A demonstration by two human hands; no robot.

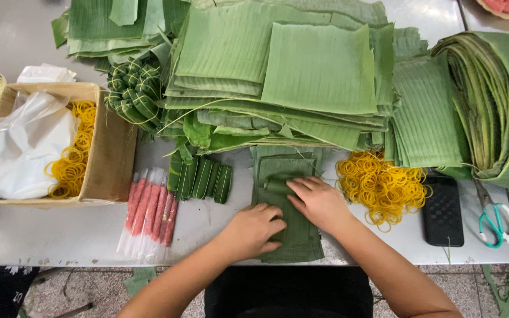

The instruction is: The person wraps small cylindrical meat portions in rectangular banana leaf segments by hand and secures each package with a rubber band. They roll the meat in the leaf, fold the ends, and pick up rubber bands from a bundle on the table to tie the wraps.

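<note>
Pressing down on a folded strip of banana leaf [287, 221] at the near edge of the desk [207, 235], the person works with both hands close together. The left hand [253, 228] lies nearest the body, its fingers [273, 227] curled together and bearing flat on the lower part of the leaf, gripping nothing that can be seen. The right hand [319, 203] sits just beyond and to the right, its fingers [298, 187] held together and stretched leftward, the tips touching a small rolled bundle [277, 185] at the far end of the strip. That bundle lies crosswise, its long axis running left to right, while the leaf strip runs away from the body; so the roll sits ahead of the left hand and directly at the right fingertips, and the right hand is the nearer of the two.

To the left lie pink sausages in clear wrap [148, 212], then a row of finished green parcels [201, 178]. To the right sits a heap of yellow rubber bands [381, 185]. Farther off stand a cardboard box [110, 153] and stacks of cut leaves [319, 70].
</note>
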